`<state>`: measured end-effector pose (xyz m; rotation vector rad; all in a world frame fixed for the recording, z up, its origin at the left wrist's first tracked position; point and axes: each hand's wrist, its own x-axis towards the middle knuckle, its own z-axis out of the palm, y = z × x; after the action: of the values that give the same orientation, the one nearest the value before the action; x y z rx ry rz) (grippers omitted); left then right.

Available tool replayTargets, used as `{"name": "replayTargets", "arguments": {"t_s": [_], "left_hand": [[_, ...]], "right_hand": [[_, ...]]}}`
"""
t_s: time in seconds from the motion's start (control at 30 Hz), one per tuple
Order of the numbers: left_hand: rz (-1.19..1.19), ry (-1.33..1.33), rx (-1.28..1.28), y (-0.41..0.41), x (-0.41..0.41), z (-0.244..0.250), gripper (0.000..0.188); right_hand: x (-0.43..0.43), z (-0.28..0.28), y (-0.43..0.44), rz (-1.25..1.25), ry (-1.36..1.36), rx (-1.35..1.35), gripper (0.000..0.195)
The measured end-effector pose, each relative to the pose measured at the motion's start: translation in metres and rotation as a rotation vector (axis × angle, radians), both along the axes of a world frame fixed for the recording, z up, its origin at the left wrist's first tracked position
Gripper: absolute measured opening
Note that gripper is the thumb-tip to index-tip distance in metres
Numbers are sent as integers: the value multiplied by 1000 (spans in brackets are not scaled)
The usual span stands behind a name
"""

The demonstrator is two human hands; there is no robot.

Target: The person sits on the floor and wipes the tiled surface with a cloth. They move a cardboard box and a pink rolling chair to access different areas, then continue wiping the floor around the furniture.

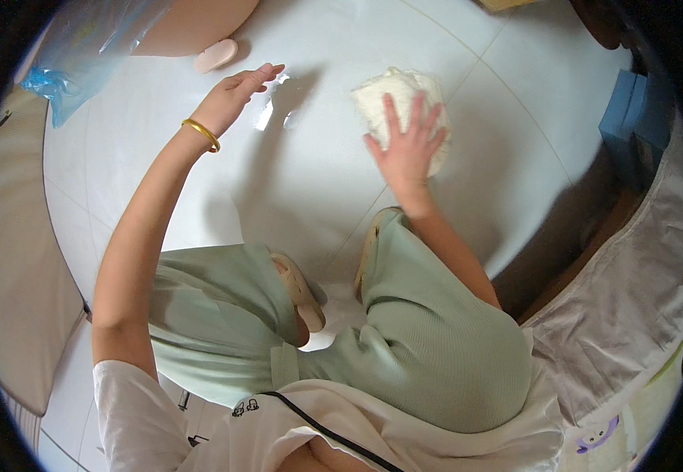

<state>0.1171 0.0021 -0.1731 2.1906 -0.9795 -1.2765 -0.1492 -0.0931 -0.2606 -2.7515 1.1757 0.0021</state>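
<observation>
My right hand [407,147] lies flat, with fingers spread, on a folded cream-white cloth [385,97] on the tiled floor. The cloth's edges look loose and frayed, and its middle is hidden under the palm. To the left, my left hand [235,97] is held above the floor with its fingers stretched out. It holds nothing, and a gold bangle [202,135] circles its wrist. Beside that hand, shiny bright patches [264,115] show on the floor; whether they are wet or only reflections I cannot tell.
A pale pink rounded object [216,56] and a translucent blue plastic bag [76,82] are at the upper left. Beige padded furniture [17,236] lines the left side. A blue box [618,106] and grey fabric [624,307] are on the right. My slippered feet [300,292] are below.
</observation>
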Motion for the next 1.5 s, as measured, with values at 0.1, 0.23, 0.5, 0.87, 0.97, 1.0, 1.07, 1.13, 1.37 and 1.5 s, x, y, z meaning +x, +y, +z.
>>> {"name": "replayTargets", "arguments": {"t_s": [0.1, 0.23, 0.5, 0.87, 0.97, 1.0, 1.07, 1.13, 1.37, 1.5], "left_hand": [[19, -9, 25, 6, 9, -9, 68], [28, 47, 56, 6, 12, -23, 60], [-81, -35, 32, -24, 18, -48, 54], [121, 604, -135, -48, -44, -2, 57], [249, 855, -85, -45, -87, 2, 58], [279, 905, -91, -43, -98, 2, 58], [343, 1027, -139, -41, -116, 1, 60], [375, 1021, -195, -41, -132, 7, 62], [519, 976, -101, -51, -148, 12, 53], [621, 1041, -149, -48, -146, 10, 47]], "right_hand": [[-19, -14, -36, -147, -196, 113, 76], [-19, -23, -27, -43, -96, -19, 74], [17, -10, 117, 605, -310, 278, 63], [-45, 76, -27, -791, -1106, 1991, 46], [-52, 78, -34, -782, -1130, 2073, 44], [-53, 77, -34, -779, -1134, 2092, 44], [-56, 74, -33, -797, -1150, 2114, 44], [-59, 69, -33, -845, -1192, 2113, 44], [-41, 73, -37, -715, -1415, 2048, 42], [-40, 77, -34, -911, -1224, 1894, 40]]}}
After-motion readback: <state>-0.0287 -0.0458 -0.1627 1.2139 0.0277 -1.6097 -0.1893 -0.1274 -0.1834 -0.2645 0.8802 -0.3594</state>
